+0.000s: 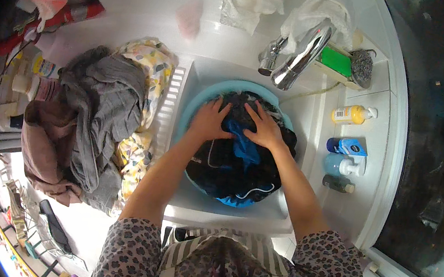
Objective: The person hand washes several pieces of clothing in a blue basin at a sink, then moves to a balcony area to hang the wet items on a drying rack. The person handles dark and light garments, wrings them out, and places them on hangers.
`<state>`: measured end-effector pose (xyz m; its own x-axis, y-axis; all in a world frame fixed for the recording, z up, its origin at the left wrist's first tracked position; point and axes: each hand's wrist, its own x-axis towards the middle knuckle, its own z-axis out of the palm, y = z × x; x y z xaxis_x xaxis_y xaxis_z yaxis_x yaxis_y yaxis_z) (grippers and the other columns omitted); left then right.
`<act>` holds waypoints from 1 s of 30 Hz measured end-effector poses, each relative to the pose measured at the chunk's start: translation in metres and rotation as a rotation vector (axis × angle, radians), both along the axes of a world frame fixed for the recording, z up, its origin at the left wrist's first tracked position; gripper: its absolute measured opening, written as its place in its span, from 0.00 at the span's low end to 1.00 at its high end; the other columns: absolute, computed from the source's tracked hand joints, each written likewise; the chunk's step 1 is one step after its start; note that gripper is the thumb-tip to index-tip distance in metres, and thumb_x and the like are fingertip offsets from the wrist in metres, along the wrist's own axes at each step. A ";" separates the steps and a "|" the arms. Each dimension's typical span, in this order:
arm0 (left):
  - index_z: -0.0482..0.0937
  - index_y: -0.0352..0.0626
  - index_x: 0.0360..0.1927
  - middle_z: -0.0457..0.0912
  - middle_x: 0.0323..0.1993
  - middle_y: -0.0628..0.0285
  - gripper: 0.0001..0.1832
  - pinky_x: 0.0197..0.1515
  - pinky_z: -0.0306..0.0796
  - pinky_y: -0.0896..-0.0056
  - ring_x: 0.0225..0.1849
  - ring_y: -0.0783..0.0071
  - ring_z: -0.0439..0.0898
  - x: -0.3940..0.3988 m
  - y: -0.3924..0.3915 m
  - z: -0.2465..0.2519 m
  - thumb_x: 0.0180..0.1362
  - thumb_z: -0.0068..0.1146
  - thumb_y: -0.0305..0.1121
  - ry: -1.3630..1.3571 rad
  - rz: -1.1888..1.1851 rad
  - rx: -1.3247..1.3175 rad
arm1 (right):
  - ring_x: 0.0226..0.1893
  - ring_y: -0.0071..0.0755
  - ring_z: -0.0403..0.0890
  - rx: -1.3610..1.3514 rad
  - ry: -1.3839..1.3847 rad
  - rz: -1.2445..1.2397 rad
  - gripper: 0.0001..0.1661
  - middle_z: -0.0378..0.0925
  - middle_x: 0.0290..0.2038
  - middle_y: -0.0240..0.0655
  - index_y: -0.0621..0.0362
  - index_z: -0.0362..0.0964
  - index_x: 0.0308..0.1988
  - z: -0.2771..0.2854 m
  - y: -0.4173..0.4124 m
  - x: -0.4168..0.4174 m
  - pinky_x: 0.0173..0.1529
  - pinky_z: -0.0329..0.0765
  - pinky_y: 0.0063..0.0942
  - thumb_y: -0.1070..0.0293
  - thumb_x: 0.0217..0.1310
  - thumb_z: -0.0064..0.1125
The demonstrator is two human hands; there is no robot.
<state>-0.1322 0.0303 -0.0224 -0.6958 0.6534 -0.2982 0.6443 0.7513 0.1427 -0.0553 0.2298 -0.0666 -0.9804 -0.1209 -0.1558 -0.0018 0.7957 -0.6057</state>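
A light-blue plastic basin (228, 84) stands in the white sink (168, 202), holding a bundle of dark, wet-looking fabric (211, 156) with a blue patch (245, 147) and white cords. My left hand (210, 121) presses on the upper left of the fabric, fingers spread. Opposite it, my right hand (265, 128) lies on the upper right with its fingers apart. Both palms face down on the cloth, and neither hand visibly grips a fold. Bits of foam or water show near the basin's far rim. The bottom of the basin is hidden.
A chrome faucet (298, 60) arches over the sink's far right. Grey clothes (108, 83), a brown garment (45, 141) and lemon-patterned fabric (152, 59) pile up at left. Along the right ledge stand a yellow pump bottle (349, 114), a blue pump bottle (337, 165) and a green sponge (335, 61).
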 end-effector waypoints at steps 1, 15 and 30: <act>0.62 0.44 0.63 0.59 0.63 0.45 0.54 0.62 0.56 0.51 0.63 0.46 0.59 -0.006 0.002 -0.002 0.34 0.61 0.68 -0.022 -0.022 -0.033 | 0.60 0.62 0.60 0.020 -0.027 0.027 0.44 0.44 0.67 0.44 0.28 0.45 0.65 -0.006 0.002 -0.005 0.59 0.66 0.45 0.45 0.51 0.54; 0.72 0.40 0.52 0.76 0.46 0.46 0.46 0.53 0.70 0.58 0.49 0.55 0.75 -0.062 0.047 -0.030 0.30 0.70 0.59 -0.327 -0.198 -0.371 | 0.62 0.62 0.54 0.201 -0.284 -0.011 0.36 0.53 0.65 0.45 0.35 0.52 0.64 -0.027 -0.026 -0.049 0.64 0.58 0.47 0.43 0.57 0.46; 0.43 0.62 0.69 0.45 0.64 0.29 0.64 0.61 0.56 0.45 0.63 0.29 0.53 0.023 -0.023 0.015 0.30 0.60 0.73 -0.216 0.237 -0.036 | 0.67 0.62 0.41 -0.314 -0.171 -0.213 0.62 0.33 0.67 0.59 0.32 0.33 0.67 -0.018 0.034 0.084 0.66 0.50 0.50 0.51 0.39 0.67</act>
